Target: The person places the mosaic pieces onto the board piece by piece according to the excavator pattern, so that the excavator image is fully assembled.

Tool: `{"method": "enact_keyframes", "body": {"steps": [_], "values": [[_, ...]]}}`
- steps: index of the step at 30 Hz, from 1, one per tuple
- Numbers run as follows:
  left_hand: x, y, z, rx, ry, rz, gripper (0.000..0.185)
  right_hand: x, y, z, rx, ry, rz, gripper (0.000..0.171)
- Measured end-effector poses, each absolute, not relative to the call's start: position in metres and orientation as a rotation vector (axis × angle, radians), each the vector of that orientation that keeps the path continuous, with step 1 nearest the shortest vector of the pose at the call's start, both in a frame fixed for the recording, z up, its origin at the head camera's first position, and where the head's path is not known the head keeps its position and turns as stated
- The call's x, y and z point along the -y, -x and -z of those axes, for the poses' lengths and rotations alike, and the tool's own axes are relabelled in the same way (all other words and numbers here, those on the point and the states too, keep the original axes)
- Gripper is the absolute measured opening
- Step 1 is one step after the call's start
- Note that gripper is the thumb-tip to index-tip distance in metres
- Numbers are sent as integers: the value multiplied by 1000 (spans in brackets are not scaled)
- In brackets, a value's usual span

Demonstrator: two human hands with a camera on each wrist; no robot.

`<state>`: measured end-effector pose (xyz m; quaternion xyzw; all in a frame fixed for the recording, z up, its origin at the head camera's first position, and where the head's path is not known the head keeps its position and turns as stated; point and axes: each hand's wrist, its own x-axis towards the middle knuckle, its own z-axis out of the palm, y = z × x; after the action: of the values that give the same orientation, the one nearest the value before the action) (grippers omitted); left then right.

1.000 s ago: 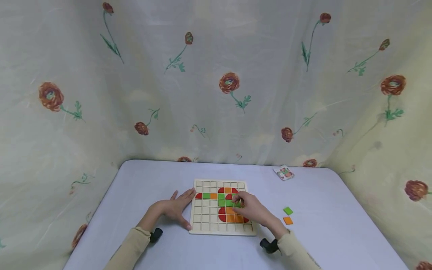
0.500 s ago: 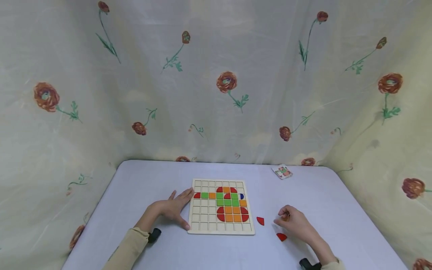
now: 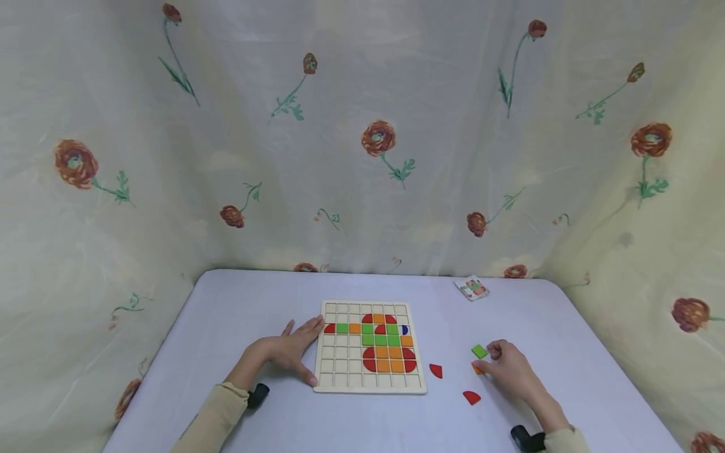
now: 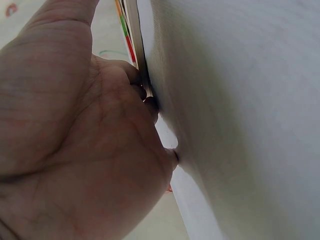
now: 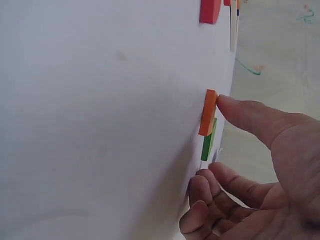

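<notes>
A wooden grid board [image 3: 341, 371] lies on the table, partly filled with red, green and orange tiles and one blue one. My left hand [image 3: 306, 348] rests flat on the table, its fingers against the board's left edge [image 4: 134, 35]. My right hand [image 3: 490, 361] is to the right of the board, beside a loose orange tile [image 3: 477, 369] and a green tile [image 3: 479, 352]. In the right wrist view the thumb [image 5: 235, 111] touches the orange tile [image 5: 208, 112]. The other fingers [image 5: 205, 192] curl loosely just past the green tile [image 5: 209, 141]. Both tiles lie on the table.
Two loose red quarter-round pieces [image 3: 435, 370] [image 3: 471, 397] lie between the board and my right hand. A small picture card [image 3: 472, 288] sits near the table's back right. Flowered cloth hangs around the white table [image 3: 238, 314] on three sides.
My right hand left the board, where it had set a green tile, and moved right to the loose tiles. It now touches the orange one. The left hand stayed put.
</notes>
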<state>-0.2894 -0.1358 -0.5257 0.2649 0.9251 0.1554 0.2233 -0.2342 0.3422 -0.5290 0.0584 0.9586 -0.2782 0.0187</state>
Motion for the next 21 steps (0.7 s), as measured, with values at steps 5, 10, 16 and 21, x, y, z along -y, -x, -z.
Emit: {"method": "enact_keyframes", "body": {"steps": [5,10,16,21], "values": [[137,290,525,-2542,-732,-439,127,-341,244,525,-2911,-209,851,58],[138,290,523,-2543,-730,-433,127,-339,249,525,-2916,-188,835,54],[138,290,524,-2545,-737,-431,127,-338,256,527,-2974,-89,851,31],[138,291,526,-2545,-748,-430,127,-336,258,529,-2990,-85,865,28]]}}
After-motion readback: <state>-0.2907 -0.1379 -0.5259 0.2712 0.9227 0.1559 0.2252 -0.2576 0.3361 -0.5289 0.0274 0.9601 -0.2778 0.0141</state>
